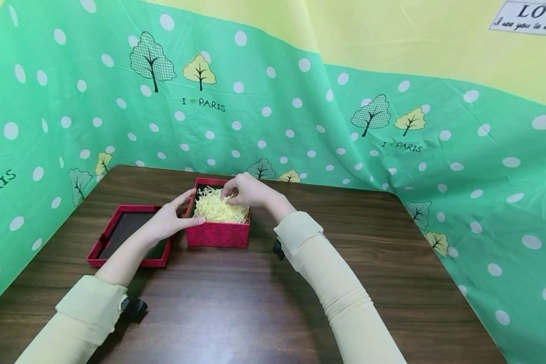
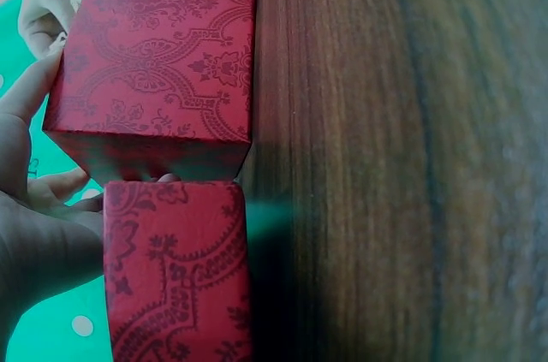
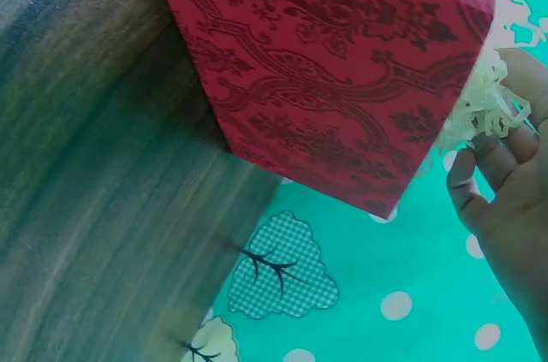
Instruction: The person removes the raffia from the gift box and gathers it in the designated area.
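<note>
A red patterned box [image 1: 217,235] stands upright on the table, its top uncovered. Pale yellow shredded paper [image 1: 211,208] fills it and heaps up above the rim. My left hand [image 1: 167,221] rests against the box's left side, thumb stretched along the near rim and fingers spread toward the far left edge. From the right, my right hand [image 1: 251,191] reaches over the box with curled fingers in the shreds. In the right wrist view, strands of shredded paper [image 3: 488,109] lie at those fingertips. Anything beneath the shreds is hidden.
A red lid [image 1: 152,263] with a dark inside lies hollow side up, left of the box and partly under my left forearm. The brown wooden table [image 1: 346,242] reaches back to a green polka-dot cloth [image 1: 296,121] hanging behind and along the sides.
</note>
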